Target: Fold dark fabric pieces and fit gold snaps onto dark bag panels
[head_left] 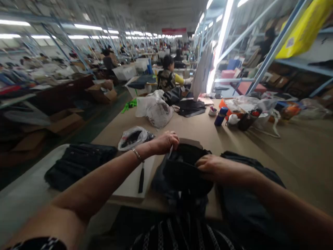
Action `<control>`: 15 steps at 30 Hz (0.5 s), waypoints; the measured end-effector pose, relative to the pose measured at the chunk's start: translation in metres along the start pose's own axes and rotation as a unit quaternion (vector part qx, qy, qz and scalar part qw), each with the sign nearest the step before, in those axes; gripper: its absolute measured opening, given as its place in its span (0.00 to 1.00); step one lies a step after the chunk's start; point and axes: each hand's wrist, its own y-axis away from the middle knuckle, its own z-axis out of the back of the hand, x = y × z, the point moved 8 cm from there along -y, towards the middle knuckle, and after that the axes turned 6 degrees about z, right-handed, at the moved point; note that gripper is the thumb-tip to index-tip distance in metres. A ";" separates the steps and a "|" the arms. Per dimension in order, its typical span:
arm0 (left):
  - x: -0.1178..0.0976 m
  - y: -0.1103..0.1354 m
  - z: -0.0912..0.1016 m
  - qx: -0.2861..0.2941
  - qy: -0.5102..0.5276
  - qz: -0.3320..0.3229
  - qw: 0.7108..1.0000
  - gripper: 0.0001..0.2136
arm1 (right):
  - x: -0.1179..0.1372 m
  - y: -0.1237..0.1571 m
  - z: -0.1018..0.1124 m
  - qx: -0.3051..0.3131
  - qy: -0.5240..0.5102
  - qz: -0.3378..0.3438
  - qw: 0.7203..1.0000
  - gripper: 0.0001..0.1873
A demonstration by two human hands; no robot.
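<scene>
A dark fabric bag (186, 180) stands at the table's front edge before me, its mouth open toward me. My left hand (170, 141), a bracelet on its wrist, has its fingers closed on the bag's upper left rim. On the right side of the mouth, my right hand (212, 166) grips the rim, its fingertips partly hidden inside. The inside is too dark to make out. Left of the bag, a black-handled tool (141, 178) lies on a white board (127, 185).
Dark folded fabric pieces (80, 161) lie at left; more dark fabric (247, 187) is at right. Behind are a plastic bag (134, 137) with dark contents, a white bundle (156, 109), a blue flask (221, 116) and a dark bottle (248, 119). A co-worker (168, 78) sits farther off.
</scene>
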 end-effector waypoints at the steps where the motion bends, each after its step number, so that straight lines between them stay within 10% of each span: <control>1: -0.003 -0.004 0.002 -0.008 -0.012 -0.034 0.999 0.06 | 0.008 -0.002 0.005 0.035 0.002 0.016 0.999 0.07; 5: -0.013 -0.012 0.011 -0.040 0.076 -0.086 0.993 0.03 | 0.009 -0.019 0.039 -0.023 -0.046 -0.008 0.999 0.15; 10: -0.028 -0.016 -0.025 0.126 0.273 -0.049 0.952 0.07 | -0.007 -0.039 0.043 -0.098 0.036 0.046 0.993 0.10; 15: -0.023 -0.026 -0.031 0.026 0.358 -0.015 0.933 0.06 | -0.045 -0.018 0.032 -0.062 -0.116 -0.076 0.988 0.22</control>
